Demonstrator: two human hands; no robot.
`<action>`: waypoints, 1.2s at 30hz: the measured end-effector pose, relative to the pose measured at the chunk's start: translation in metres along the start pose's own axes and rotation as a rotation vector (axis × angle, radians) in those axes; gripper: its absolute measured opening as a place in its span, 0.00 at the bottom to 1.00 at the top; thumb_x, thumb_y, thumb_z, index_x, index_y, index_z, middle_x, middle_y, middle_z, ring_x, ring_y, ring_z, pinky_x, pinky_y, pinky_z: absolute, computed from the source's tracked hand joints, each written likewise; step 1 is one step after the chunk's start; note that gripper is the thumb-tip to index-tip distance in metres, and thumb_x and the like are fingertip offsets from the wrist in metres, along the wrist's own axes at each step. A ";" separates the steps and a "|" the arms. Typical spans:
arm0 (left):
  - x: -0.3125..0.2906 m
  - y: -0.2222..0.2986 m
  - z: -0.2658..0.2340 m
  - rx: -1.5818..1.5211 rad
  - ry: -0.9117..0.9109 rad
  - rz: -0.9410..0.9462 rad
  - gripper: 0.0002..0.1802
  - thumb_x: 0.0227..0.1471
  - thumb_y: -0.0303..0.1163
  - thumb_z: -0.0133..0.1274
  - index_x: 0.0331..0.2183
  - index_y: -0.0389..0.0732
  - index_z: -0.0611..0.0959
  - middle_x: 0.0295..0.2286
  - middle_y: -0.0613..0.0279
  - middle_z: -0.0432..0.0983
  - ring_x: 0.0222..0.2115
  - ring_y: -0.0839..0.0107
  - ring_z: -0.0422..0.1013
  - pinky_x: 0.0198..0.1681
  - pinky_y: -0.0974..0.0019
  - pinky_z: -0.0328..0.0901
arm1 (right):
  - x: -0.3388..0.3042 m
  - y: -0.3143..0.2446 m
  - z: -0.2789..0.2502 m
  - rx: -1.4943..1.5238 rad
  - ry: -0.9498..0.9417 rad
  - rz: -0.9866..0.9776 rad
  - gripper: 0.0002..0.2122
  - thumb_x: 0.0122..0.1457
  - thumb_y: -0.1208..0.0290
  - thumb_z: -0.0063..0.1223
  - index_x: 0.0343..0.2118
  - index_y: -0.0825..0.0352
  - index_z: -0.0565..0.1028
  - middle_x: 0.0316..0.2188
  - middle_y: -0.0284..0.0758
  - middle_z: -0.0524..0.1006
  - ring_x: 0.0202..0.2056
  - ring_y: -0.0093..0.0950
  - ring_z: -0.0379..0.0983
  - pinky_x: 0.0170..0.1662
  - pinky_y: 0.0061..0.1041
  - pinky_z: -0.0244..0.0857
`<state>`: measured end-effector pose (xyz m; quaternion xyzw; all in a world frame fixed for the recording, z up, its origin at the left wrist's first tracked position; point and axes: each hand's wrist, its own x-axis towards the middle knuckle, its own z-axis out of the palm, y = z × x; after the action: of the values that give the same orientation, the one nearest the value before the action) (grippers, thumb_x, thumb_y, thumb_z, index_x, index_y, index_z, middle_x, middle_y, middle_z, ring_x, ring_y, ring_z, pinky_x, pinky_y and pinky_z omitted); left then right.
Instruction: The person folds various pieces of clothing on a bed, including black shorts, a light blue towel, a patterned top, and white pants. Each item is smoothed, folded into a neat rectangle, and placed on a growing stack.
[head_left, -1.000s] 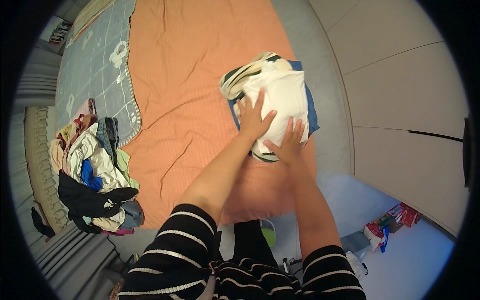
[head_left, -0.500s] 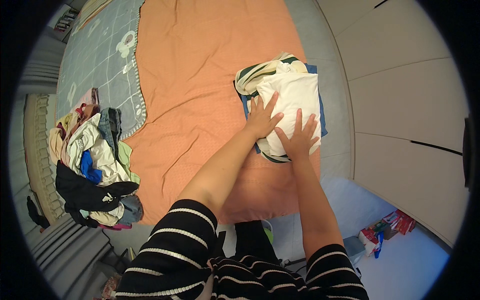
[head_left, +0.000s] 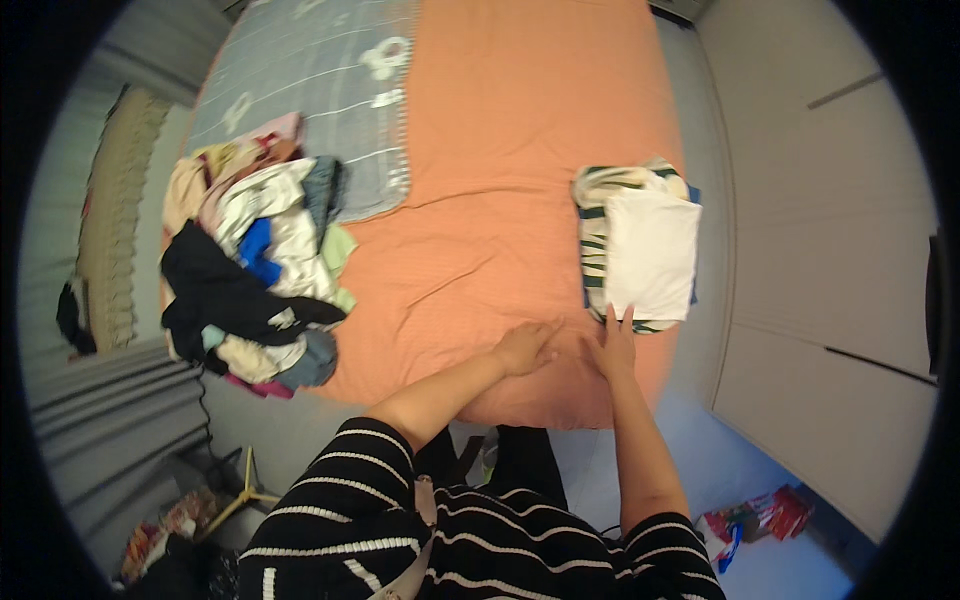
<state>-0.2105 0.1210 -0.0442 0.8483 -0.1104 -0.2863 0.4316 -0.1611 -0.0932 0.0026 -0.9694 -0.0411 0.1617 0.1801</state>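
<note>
My left hand point(head_left: 527, 348) hovers over or rests on the orange bedspread near the bed's front edge, its fingers stretched out and holding nothing. My right hand point(head_left: 614, 352) has its fingers spread, the tips at the near edge of a folded white garment point(head_left: 655, 255). That garment lies flat on top of a stack at the bed's right side. Beneath it a folded cream-and-green striped garment point(head_left: 593, 235) sticks out on the left, far and near sides. A sliver of blue cloth shows at the stack's right edge.
A loose heap of clothes point(head_left: 270, 260) lies on the bed's left side, with a black garment point(head_left: 225, 290) in front. Behind it spreads a grey checked blanket point(head_left: 350, 130). The orange bedspread point(head_left: 490, 200) spans the middle. Pale cabinets point(head_left: 810, 260) line the right.
Both hands have come off the white garment's top and drawn back toward me, the left one moving further left. The view has shifted, so the clothes heap sits further right in it.
</note>
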 end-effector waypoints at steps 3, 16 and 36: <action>-0.096 0.002 -0.024 -0.164 0.028 -0.093 0.40 0.50 0.41 0.52 0.60 0.42 0.56 0.54 0.43 0.60 0.55 0.47 0.56 0.57 0.53 0.54 | -0.030 -0.014 0.021 0.173 -0.265 0.029 0.29 0.52 0.58 0.54 0.55 0.68 0.65 0.50 0.51 0.69 0.51 0.44 0.67 0.53 0.34 0.61; -0.352 -0.129 -0.265 -0.175 1.697 -0.888 0.27 0.44 0.39 0.58 0.49 0.45 0.74 0.59 0.36 0.40 0.58 0.41 0.45 0.60 0.50 0.44 | -0.134 -0.301 0.049 0.003 -0.675 -0.505 0.27 0.52 0.59 0.55 0.53 0.69 0.68 0.49 0.49 0.71 0.51 0.41 0.68 0.53 0.34 0.61; -0.419 0.006 -0.195 -0.291 0.845 0.252 0.13 0.57 0.30 0.45 0.39 0.33 0.79 0.40 0.54 0.72 0.44 0.62 0.67 0.48 0.64 0.61 | -0.120 -0.479 0.040 1.343 -0.824 0.270 0.17 0.54 0.74 0.54 0.45 0.77 0.67 0.34 0.39 0.76 0.29 0.31 0.74 0.34 0.26 0.70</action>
<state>-0.4370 0.4300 0.2150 0.8010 0.0146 0.1266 0.5849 -0.2981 0.3495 0.1767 -0.5126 0.1195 0.5176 0.6746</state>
